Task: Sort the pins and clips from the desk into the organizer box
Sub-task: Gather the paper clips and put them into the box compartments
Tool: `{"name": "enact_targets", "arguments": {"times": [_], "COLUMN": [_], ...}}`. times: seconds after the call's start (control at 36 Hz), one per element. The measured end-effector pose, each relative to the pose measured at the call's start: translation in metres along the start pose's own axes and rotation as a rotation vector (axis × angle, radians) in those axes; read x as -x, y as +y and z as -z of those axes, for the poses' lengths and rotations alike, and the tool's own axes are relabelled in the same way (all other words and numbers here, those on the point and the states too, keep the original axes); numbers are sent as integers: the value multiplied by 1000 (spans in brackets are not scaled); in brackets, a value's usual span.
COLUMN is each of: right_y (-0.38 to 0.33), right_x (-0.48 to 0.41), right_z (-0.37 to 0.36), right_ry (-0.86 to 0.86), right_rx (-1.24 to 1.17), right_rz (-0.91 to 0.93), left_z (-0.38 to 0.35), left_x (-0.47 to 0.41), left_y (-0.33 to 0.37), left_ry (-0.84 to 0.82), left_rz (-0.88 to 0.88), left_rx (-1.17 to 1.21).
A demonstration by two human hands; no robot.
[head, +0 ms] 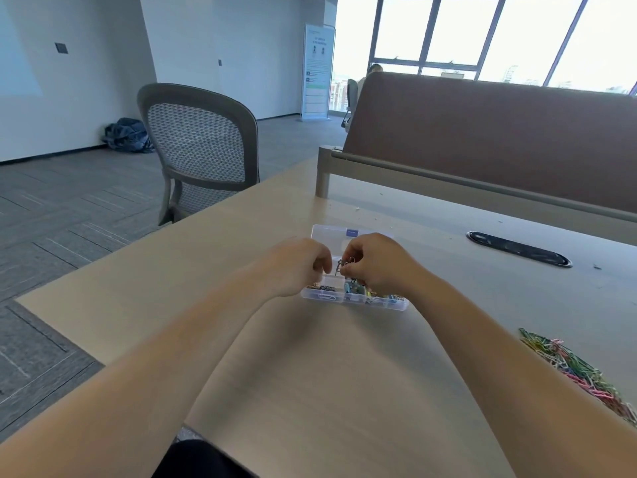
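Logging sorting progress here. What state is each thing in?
organizer box: open, lid laid back, compartments partly filled
silver clips: pinched by right hand above the box
left hand: fingers curled beside them, grip unclear
coloured paper clips: loose pile on desk, unsorted

Cannot see middle compartments of organizer box (355, 300): covered by left hand (298, 263) and right hand (377, 262). Cannot make out count or kind of small metal clips (344, 264) pinched by right hand: too small. Cannot tell whether left hand touches them or holds anything. Cut off at right edge: heap of coloured paper clips (582, 372).
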State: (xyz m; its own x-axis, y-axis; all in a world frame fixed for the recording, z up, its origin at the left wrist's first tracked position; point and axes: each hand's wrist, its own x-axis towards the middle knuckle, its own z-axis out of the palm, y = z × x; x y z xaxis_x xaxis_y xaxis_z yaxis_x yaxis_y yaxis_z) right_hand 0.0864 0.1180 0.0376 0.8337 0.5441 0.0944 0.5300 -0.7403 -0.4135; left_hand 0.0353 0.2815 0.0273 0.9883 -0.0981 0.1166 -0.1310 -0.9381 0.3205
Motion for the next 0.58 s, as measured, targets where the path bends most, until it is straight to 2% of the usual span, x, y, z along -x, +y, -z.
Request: {"name": "enact_targets", "arguments": {"times": [0.11, 0.39, 0.58], "right_y": [-2, -5, -6], "right_x": [-1, -5, -11], "right_z": [-1, -4, -11], "right_ry": [-3, -15, -8], "right_rx": [5, 5, 41], "right_rz": [1, -1, 8], "left_z": [2, 3, 1], "left_x": [2, 5, 5], "left_y": [1, -1, -5], "left_ry": [-10, 37, 56], "left_rz": [14, 8, 61], "left_rx": [76, 65, 194]}}
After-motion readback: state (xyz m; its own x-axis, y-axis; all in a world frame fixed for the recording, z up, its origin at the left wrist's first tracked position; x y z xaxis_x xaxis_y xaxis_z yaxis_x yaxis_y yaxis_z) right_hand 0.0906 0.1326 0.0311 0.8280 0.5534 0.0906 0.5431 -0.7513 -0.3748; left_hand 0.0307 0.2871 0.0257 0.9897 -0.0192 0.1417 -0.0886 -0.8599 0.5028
